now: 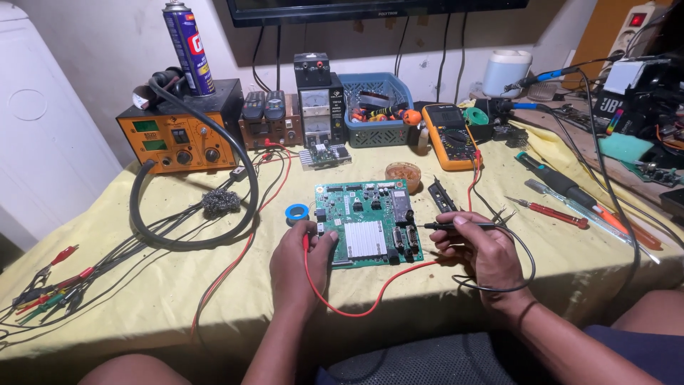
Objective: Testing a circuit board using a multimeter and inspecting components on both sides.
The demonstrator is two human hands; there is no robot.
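Green circuit board (356, 207) matt, ribbed bare-metal heatsink (365, 239); worktop (142, 285) under creased yellow cloth; steel wool (219, 202) rough; probe leads' rubbery sheath.

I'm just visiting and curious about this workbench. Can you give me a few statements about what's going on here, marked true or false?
1. The right hand holds a black probe pointed at the green circuit board. True.
2. The left hand holds a screwdriver. False: it holds a red probe at the board's left edge.
3. The yellow multimeter lies behind the board. True.
4. The spray can stands on the tablecloth. False: it stands on top of the orange station.
5. A blue basket sits at the back of the table. True.
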